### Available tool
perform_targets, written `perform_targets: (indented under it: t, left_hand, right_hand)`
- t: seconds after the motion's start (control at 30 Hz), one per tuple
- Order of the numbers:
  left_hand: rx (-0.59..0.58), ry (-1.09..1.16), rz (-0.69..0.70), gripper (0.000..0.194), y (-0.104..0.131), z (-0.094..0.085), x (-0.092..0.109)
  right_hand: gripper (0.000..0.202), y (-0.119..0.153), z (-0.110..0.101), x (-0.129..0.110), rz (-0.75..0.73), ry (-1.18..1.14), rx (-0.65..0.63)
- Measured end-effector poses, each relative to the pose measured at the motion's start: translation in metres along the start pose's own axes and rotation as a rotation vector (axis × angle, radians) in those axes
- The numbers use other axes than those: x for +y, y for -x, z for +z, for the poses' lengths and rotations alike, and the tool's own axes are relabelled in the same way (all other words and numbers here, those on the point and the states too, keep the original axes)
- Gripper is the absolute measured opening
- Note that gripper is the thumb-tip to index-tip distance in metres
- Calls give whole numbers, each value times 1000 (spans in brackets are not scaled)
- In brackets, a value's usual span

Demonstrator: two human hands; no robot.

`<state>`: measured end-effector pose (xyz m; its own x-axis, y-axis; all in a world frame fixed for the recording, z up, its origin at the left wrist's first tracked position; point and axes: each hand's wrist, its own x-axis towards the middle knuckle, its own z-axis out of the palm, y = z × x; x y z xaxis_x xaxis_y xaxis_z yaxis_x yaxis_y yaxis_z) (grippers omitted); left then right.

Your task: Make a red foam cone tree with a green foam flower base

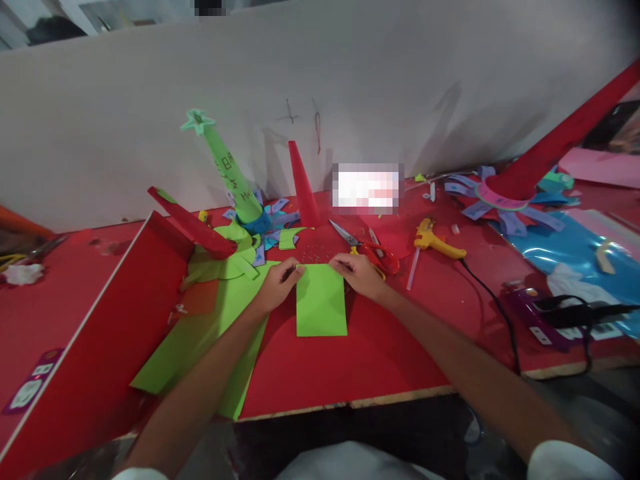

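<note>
So the green card (321, 303) is around the middle of the frame, left hand (280, 283) pinching its top-left corner, right hand (360, 275) the top-right, hands apart. Scissors (365, 247) and glue gun (435, 241) lie up and right on the red table (385, 363).

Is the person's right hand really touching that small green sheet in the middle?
Touching. The head camera's view shows the right hand at the top right corner of the green sheet, fingertips overlapping its edge.
</note>
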<state>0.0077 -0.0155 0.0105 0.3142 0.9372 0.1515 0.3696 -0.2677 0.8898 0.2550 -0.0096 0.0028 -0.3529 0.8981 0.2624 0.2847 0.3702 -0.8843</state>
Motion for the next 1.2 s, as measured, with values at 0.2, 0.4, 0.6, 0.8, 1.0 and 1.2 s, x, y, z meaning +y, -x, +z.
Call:
perform_targets:
  t: [0.2,0.4,0.6,0.8,1.0,1.2]
  left_hand:
    - [15,-3,44,55,0,-2,-2]
    - [-2,53,22,53,-1,-1,2]
    - [28,88,6,53,1,-2,2]
    - [79,97,4,53,2,-2,-3]
    - [28,144,-74,55,1,-2,-2]
    - [39,79,-16,56,-2,-3,-1]
  right_hand:
    - [40,-1,1,4,-69,6,4]
    - [38,0,1,5,-46,29,57]
    - [32,-2,-1,5,7,-206,68]
    - [44,-2,-2,7,57,-143,-55]
    - [50,-3,-4,7,25,-55,-58]
    - [50,-4,-4,7,11,-40,-65]
